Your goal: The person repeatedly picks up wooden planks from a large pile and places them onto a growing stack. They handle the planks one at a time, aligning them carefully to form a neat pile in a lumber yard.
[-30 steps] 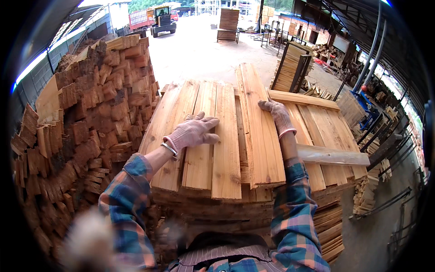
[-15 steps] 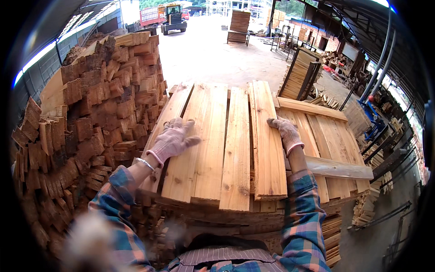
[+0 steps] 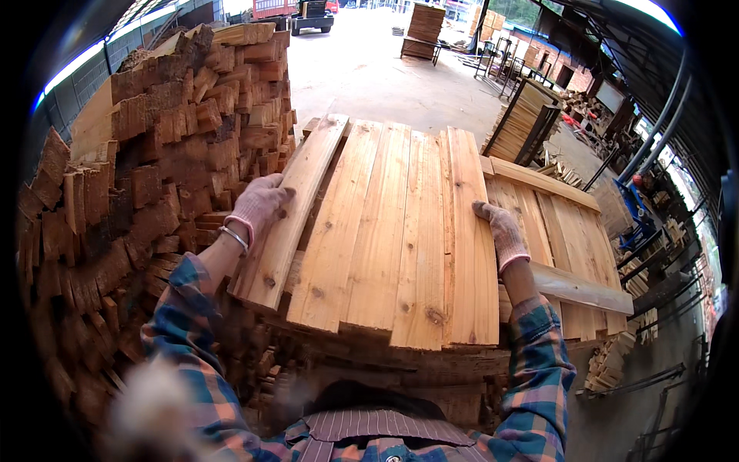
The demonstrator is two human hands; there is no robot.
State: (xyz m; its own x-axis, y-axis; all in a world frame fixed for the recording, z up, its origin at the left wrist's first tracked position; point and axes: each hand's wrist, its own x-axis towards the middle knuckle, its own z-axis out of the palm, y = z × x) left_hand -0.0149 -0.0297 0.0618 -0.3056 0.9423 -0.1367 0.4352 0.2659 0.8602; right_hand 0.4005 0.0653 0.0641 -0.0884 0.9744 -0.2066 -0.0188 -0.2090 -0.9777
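My left hand [image 3: 262,206], in a pale pink work glove, grips the outer edge of the leftmost wooden plank [image 3: 302,202]. That plank lies slightly askew, with a dark gap along its right side. Side by side in the middle rest several planks [image 3: 369,231], their near ends uneven. At the right, my gloved right hand [image 3: 502,232] holds the outer edge of another plank [image 3: 471,254], thumb on top and the other fingers partly hidden. All of these boards lie on a stack of timber beneath.
To the left rises a tall pile of rough wood pieces [image 3: 165,154]. More boards lie at the right, crossed by a near batten [image 3: 581,287] and a far batten [image 3: 543,183]. A bundled wood stack [image 3: 523,123] stands beyond; farther off is a vehicle [image 3: 312,17].
My left hand has moved left, off the tops of the boards to the leftmost plank's outer edge. The middle and right planks now lie closer together. The view has shifted slightly.
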